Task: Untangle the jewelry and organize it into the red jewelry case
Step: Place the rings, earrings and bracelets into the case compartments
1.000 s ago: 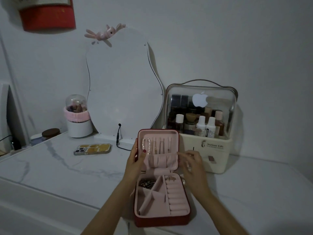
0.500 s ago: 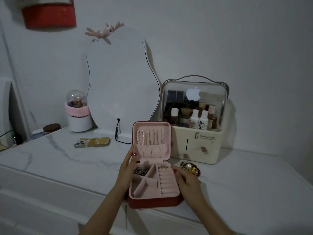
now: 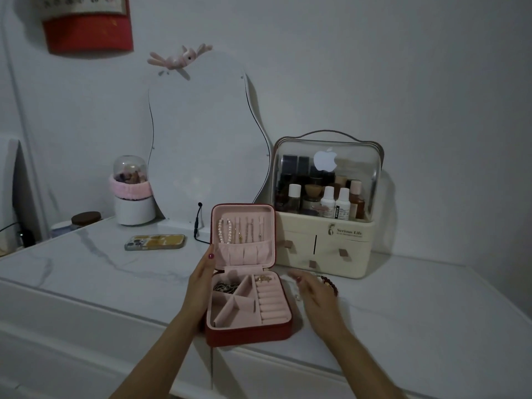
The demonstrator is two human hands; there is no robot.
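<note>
The red jewelry case (image 3: pixel 247 335) stands open on the marble top, its pink lid upright. A pearl bracelet (image 3: pixel 225 230) and thin chains (image 3: pixel 247 232) hang inside the lid. A dark tangled chain (image 3: pixel 224 287) lies in the back left compartment, and a small gold piece (image 3: pixel 263 279) sits above the ring rolls. My left hand (image 3: pixel 201 286) rests with straight fingers against the case's left side. My right hand (image 3: pixel 312 292) hovers open to the right of the case, partly covering a dark red bead bracelet (image 3: pixel 331 285) and small loose pieces (image 3: pixel 297 296) on the table.
A cream cosmetics organizer (image 3: pixel 325 249) with a clear dome stands right behind the case. A wavy mirror (image 3: pixel 201 145) leans on the wall, its cable (image 3: pixel 198 226) trailing down. A phone (image 3: pixel 155 242) lies at the left, near a white brush holder (image 3: pixel 134 208). The table's front edge runs just below the case.
My right hand left the case's lid and right side and moved out to the right over the loose jewelry. My left hand slid down to the case's left wall.
</note>
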